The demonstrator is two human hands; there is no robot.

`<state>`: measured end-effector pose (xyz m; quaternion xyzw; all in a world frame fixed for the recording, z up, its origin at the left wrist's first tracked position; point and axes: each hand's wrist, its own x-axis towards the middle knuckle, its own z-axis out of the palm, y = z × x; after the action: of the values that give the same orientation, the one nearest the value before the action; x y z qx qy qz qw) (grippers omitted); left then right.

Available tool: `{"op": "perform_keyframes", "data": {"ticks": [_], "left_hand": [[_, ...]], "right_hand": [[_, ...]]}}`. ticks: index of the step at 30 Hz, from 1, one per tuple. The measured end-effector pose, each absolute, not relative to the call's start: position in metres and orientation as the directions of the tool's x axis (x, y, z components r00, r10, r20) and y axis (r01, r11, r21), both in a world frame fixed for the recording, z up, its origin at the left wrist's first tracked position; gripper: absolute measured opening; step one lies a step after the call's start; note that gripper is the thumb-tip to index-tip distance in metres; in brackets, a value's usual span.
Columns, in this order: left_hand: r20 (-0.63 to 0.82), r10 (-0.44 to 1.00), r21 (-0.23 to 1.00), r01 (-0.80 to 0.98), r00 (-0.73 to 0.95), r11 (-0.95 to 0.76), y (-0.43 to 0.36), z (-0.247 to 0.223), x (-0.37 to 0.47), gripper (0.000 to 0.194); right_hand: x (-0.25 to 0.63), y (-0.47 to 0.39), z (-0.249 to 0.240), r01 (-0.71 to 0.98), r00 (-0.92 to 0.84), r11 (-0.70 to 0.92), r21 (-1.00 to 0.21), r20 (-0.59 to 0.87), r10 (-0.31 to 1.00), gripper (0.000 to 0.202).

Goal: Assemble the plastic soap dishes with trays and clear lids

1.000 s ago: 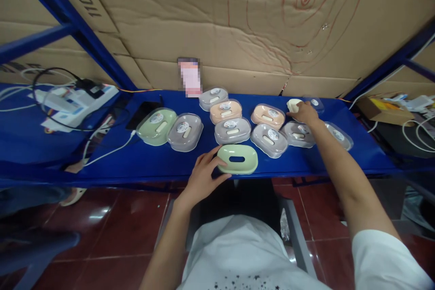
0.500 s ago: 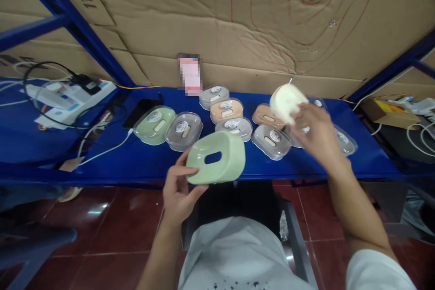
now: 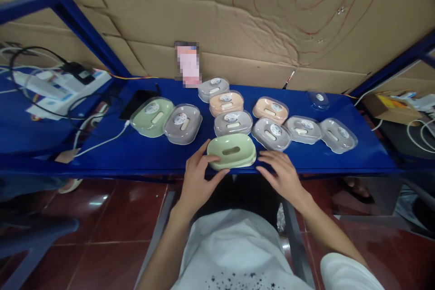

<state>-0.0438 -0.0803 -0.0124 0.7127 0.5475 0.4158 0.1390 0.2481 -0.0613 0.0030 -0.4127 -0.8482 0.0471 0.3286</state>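
Note:
A light green soap dish [image 3: 249,142] with an oval slot in its floor sits at the blue table's front edge. A pale layer shows under its right end; most of that layer is hidden. My left hand [image 3: 199,176] grips the dish's left end, fingers over the rim and thumb at the front. Just off the right end is my right hand [image 3: 282,172], its fingers apart and nothing in them. Behind the dish stand a grey lidded soap box [image 3: 233,118] and, to the right, another grey one [image 3: 272,134].
Several more clear-lidded boxes stand around, including a green one [image 3: 151,118] and a peach one [image 3: 271,109]. A clear lid [image 3: 318,99] lies at the back right. A phone-like blurred rectangle [image 3: 188,65] leans on the cardboard wall. Cables and a power strip [image 3: 73,93] lie left.
The green dish has come down onto the table edge and turned level. My right hand has moved from the back right to beside it; the cream piece it held is no longer in it.

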Motion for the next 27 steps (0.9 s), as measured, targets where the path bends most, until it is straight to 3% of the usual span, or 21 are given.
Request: {"op": "perform_keyframes", "data": {"ticks": [2, 6, 15, 20, 23, 27], "left_hand": [[0.426, 0.898, 0.629, 0.676, 0.112, -0.383, -0.076, -0.015, -0.039, 0.027], [0.411, 0.891, 0.596, 0.682, 0.193, -0.423, -0.065, -0.017, -0.035, 0.030], [0.363, 0.883, 0.514, 0.726, 0.297, -0.456, -0.060, -0.027, -0.045, 0.045], [0.384, 0.870, 0.484, 0.736, 0.308, -0.474, -0.062, -0.031, -0.049, 0.049], [0.364, 0.879, 0.493, 0.737, 0.307, -0.462, -0.062, -0.029, -0.049, 0.051], [0.322, 0.901, 0.542, 0.723, 0.292, -0.428, -0.062, -0.026, -0.050, 0.056]], "right_hand": [[0.255, -0.068, -0.002, 0.710, -0.385, 0.602, -0.364, 0.515, 0.766, 0.055], [0.252, -0.067, -0.008, 0.703, -0.543, 0.664, -0.255, 0.412, 0.732, 0.075], [0.234, -0.063, -0.019, 0.708, -0.590, 0.682, -0.182, 0.378, 0.714, 0.058], [0.268, -0.047, 0.012, 0.702, -0.575, 0.685, -0.194, 0.413, 0.706, 0.053], [0.329, 0.005, 0.044, 0.881, -0.276, 0.420, -0.219, 0.485, 0.830, 0.043], [0.421, 0.104, 0.069, 0.987, 0.131, -0.091, -0.129, 0.354, 0.926, 0.048]]}}
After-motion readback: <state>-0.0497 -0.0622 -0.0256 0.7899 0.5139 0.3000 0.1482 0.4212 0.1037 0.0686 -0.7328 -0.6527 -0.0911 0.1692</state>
